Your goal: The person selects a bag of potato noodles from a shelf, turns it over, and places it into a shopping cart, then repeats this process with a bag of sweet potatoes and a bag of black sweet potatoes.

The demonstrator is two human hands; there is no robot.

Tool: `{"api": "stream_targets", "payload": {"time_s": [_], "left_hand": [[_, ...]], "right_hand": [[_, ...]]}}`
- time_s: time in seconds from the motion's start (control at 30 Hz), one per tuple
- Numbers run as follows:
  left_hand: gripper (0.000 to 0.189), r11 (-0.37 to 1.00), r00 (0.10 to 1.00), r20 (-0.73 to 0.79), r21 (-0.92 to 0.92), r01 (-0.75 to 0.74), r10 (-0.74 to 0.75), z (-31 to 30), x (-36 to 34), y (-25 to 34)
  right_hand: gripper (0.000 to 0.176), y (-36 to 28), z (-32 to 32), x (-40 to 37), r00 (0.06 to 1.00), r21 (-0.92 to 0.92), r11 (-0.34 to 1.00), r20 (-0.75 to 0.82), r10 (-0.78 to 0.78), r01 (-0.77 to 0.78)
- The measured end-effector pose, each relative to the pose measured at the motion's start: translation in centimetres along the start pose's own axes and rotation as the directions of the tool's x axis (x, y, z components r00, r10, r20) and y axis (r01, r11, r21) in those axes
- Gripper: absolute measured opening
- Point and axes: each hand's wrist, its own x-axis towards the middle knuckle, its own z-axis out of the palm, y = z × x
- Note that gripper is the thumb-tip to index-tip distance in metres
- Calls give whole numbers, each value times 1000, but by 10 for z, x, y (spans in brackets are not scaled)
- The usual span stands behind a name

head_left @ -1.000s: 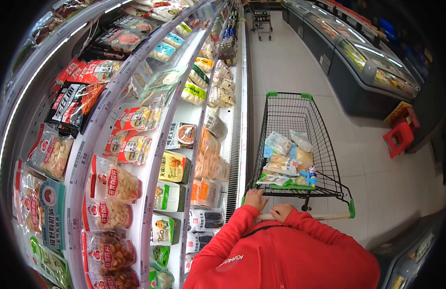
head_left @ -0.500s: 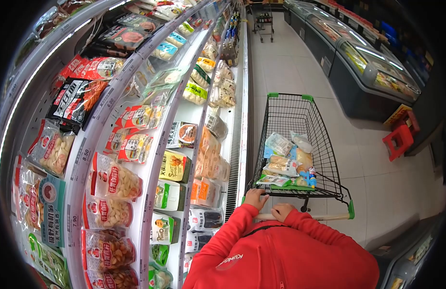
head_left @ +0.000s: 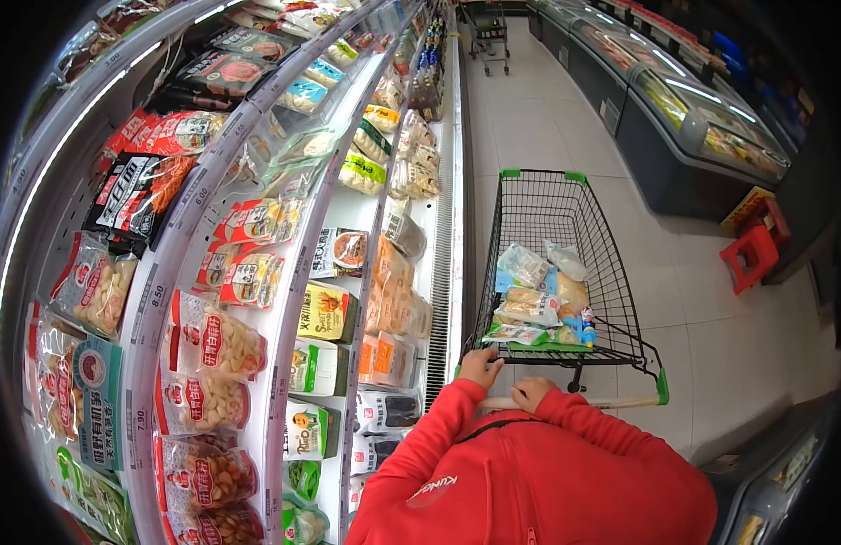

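Observation:
A black wire shopping cart with green corners stands in front of me. At the left of its rear edge, my left hand is closed on the cart, fingers curled by the black rim. My right hand is closed over the pale handle bar, just right of the left hand; its fingertips are partly hidden. Inside the cart lie several plastic-wrapped packs, among them a clear bag, a pack of pale food, a green-and-white pack and a small blue bottle.
Refrigerated shelves with bagged foods line my left side, close to the cart. Dark chest freezers run along the right. A red stool stands by them. Another cart is farther up the tiled aisle.
The view has shifted slightly, with the far cart and shelf goods appearing a little displaced. Both hands stay on my cart, and its contents lie as before.

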Motion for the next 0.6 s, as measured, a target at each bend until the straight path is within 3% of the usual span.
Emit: {"api": "stream_targets", "payload": {"time_s": [0.33, 0.6], "left_hand": [[29, 999, 1000, 24, 46, -1, -1, -1, -4, -4], [29, 998, 998, 67, 63, -26, 21, 3, 4, -11]], "right_hand": [[24, -3, -3, 0, 998, -55, 998, 58, 28, -25], [24, 5, 3, -1, 999, -16, 999, 27, -36, 36]]}}
